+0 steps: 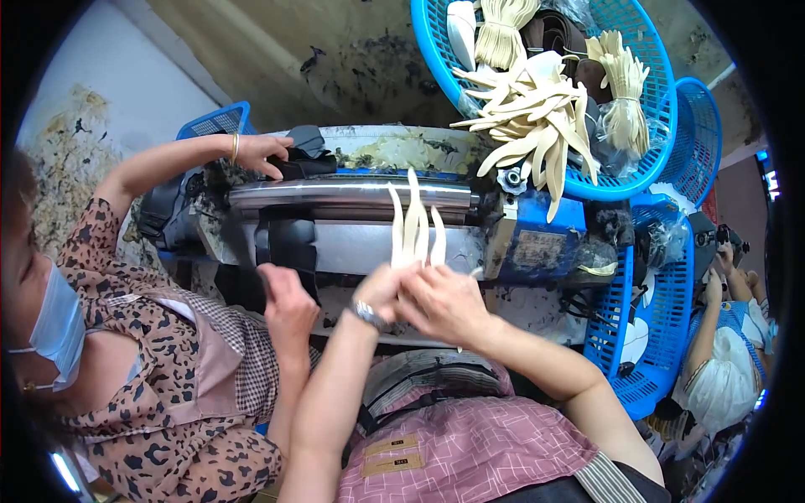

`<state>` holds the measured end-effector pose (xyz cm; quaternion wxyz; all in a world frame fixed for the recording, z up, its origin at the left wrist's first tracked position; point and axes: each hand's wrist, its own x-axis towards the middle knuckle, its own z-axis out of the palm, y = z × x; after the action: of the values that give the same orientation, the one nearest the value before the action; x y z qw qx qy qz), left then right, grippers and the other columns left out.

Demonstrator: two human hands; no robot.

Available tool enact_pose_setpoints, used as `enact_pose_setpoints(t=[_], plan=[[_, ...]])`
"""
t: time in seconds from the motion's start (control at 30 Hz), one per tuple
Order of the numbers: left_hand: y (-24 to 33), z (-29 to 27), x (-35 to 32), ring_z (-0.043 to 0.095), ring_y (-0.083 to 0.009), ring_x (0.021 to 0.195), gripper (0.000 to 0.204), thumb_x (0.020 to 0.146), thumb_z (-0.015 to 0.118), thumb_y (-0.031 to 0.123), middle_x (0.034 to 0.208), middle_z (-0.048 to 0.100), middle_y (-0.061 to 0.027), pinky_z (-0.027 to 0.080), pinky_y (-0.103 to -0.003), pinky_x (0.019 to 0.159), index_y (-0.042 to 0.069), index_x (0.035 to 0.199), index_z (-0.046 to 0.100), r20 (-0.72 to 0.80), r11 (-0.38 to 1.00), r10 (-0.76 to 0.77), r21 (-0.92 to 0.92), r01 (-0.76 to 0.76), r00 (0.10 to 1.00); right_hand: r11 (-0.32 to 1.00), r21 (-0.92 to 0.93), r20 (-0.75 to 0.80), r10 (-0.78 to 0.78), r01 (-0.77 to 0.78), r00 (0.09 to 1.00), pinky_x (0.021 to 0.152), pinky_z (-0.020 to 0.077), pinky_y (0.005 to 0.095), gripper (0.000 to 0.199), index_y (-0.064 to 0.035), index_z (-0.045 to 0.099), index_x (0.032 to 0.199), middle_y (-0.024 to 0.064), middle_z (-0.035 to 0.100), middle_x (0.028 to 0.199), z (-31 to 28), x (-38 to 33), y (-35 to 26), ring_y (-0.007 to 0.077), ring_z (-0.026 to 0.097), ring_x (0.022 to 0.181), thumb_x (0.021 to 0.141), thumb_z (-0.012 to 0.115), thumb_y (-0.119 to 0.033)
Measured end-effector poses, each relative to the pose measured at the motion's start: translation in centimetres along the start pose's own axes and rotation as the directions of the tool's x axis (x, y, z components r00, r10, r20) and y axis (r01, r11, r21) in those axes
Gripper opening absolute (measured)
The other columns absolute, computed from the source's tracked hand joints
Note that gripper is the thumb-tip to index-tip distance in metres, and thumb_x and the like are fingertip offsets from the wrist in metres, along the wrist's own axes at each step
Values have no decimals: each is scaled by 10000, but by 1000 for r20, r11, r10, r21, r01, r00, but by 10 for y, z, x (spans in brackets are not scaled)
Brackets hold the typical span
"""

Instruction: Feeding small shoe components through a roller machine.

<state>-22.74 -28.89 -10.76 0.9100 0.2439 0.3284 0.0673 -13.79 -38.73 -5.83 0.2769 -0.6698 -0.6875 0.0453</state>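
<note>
While both hands met at the middle of the scene: they held a small fan of cream-coloured strips (pixel 413 225) upright, just near of the machine.
Strips: long, pale, pointed slips, their lower ends pinched between the two hands, tips rising in front of the steel roller (pixel 348 194).
Left hand (pixel 381 289): wristwatch on; fingers closed round the bases of the strips.
Right hand (pixel 443 303): fingers curled shut on the same bundle, touching the left hand.
Step in hand: seemingly gathering and squaring the strips into one bunch.
Next move: would likely call for a steady pinch while the ends were evened.
Machine (pixel 537 230): blue-bodied, far of the hands.
Blue basket (pixel 646 168): far right, heaped with more strips and tied bundles.
Co-worker's hand (pixel 264 153): at left, on dark pieces atop the machine.
</note>
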Motion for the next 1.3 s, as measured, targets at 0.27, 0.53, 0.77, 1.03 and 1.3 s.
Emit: enact_pose_setpoints(t=[0.27, 0.53, 0.77, 1.03, 1.3], plan=[[14, -6, 16, 564, -220, 875, 257, 891, 391, 187, 969, 562, -115, 484, -351, 748, 1, 1037, 492, 11, 977, -160, -142, 160, 987, 993, 98, 54, 56, -61, 997, 598, 443, 370, 245, -28, 517, 789, 129, 524, 763, 1, 16, 19, 273, 530, 721, 691, 574, -245], [22, -15, 12, 601, -227, 802, 240, 879, 400, 182, 908, 588, -139, 519, -339, 696, -15, 974, 502, 29, 971, -108, -209, 112, 994, 984, 177, -286, 43, 9, 957, 649, 443, 389, 227, -44, 552, 765, 124, 553, 801, 0, 53, 50, 302, 529, 758, 716, 594, -262], [27, -17, -7, 611, -259, 806, 304, 886, 399, 217, 896, 594, -189, 525, -337, 698, -47, 1009, 488, -194, 997, 13, -76, -29, 981, 702, -72, 609, 594, -709, 526, 813, 412, 395, 583, -61, 585, 1042, 139, 573, 1044, 50, 174, 142, 281, 555, 915, 750, 483, -555], [-80, -26, -19, 583, -135, 611, 205, 858, 476, 183, 744, 616, -98, 465, -219, 551, -2, 895, 556, -277, 901, 425, 221, -373, 862, 771, -246, 399, 633, -588, 663, 753, 461, 350, 287, -107, 617, 968, 129, 609, 963, 73, 215, 128, 268, 592, 890, 689, 568, -156], [-162, -29, 60, 580, -334, 730, 273, 748, 514, 299, 842, 589, -164, 465, -430, 641, 89, 914, 567, -40, -28, 357, 998, 54, 933, 995, 78, -544, -6, 58, 839, 604, 473, 370, 239, -115, 532, 919, 95, 599, 772, 16, 184, 58, 278, 591, 701, 685, 578, -119]])
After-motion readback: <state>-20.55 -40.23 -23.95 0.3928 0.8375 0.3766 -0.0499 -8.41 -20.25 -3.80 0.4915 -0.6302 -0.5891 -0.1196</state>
